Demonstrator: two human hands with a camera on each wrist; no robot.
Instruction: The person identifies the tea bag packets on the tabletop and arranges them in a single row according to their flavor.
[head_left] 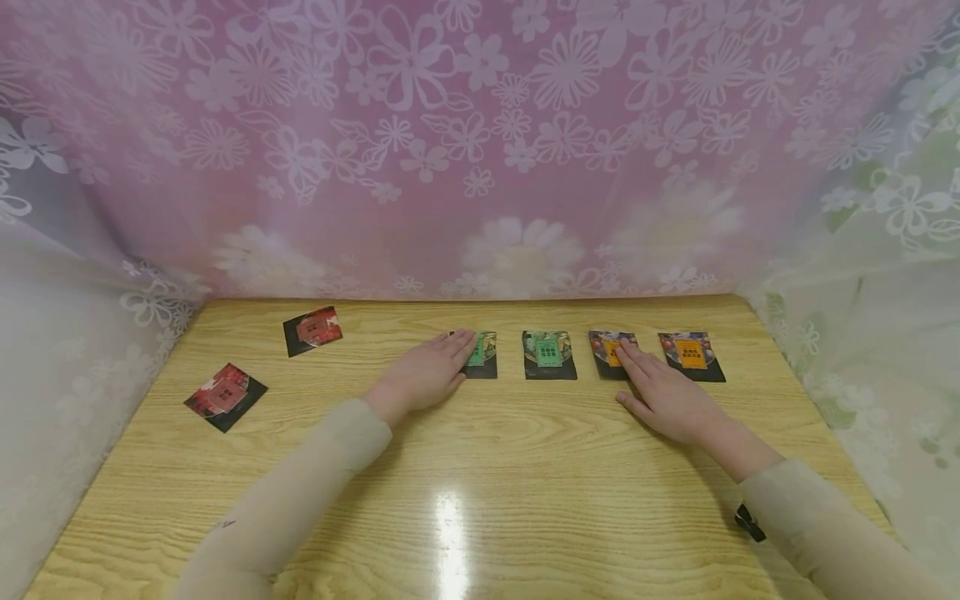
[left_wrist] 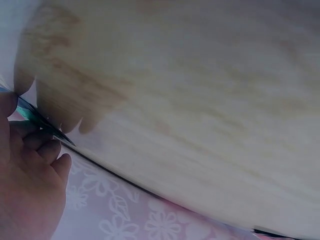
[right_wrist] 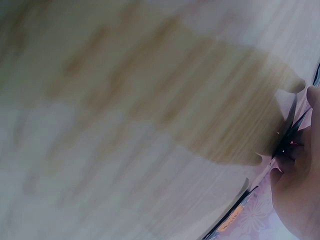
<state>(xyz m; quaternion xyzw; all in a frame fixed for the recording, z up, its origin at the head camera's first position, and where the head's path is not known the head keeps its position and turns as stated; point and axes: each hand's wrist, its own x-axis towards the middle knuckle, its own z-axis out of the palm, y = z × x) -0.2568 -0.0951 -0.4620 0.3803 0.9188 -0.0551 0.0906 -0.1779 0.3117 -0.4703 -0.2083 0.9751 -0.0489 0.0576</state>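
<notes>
My left hand point(head_left: 420, 377) lies with extended fingers over the left part of a flat green-and-black sachet point(head_left: 487, 360). In the left wrist view, that green sachet point(left_wrist: 31, 116) shows edge-on at the fingertips. A second green sachet point(head_left: 550, 356) lies to its right, apart from both hands. My right hand point(head_left: 666, 400) rests straight fingers on the right side of an orange-labelled sachet point(head_left: 602, 350), thumb spread out on the wood. Another orange-labelled sachet point(head_left: 692, 357) sits just right of that hand. The covered parts of the touched sachets are hidden.
Two red-and-black sachets lie at the left, one nearer the back point(head_left: 312, 331) and one by the left edge point(head_left: 227, 397), both turned askew. The wooden table point(head_left: 525, 483) is bordered by a pink floral curtain point(head_left: 480, 167) behind and pale curtains on both sides.
</notes>
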